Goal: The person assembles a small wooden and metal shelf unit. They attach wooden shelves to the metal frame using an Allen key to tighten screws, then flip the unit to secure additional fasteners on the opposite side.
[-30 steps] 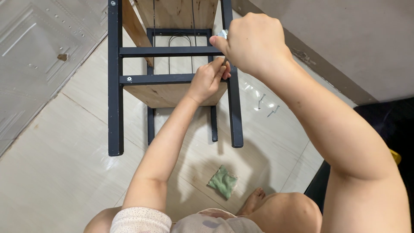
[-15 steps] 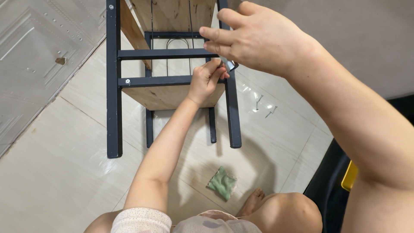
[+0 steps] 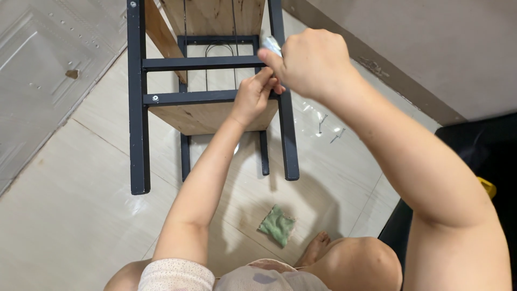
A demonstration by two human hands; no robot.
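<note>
Two hands meet at one joint of the black metal frame [image 3: 138,108]: the left hand [image 3: 253,99] pinches at the spot where the lower crossbar [image 3: 188,98] joins the right upright [image 3: 285,129], fingers curled shut on the bar or on some small part there, though the part itself cannot be made out. The right hand [image 3: 309,62] is closed in a fist round a small silvery tool [image 3: 272,44], whose tip peeks out above the knuckles. Half a second ago that hand was spread, fingers open and splayed over the joint; a second ago it was fisted higher up. So it has regripped and come back down close above the left hand, nearly touching it, which reads as another turn being taken on a fastener at this corner, not a finished one. The left hand has not shifted across the three pictures and goes on steadying the same spot. The frame lies on the tiled floor [image 3: 70,215], with the wooden shelf [image 3: 204,116] fixed under the crossbars. Loose screws [image 3: 329,129] lie on clear plastic just right of the upright, and a green cloth [image 3: 277,225] sits nearer the person's bare foot [image 3: 315,248].
</note>
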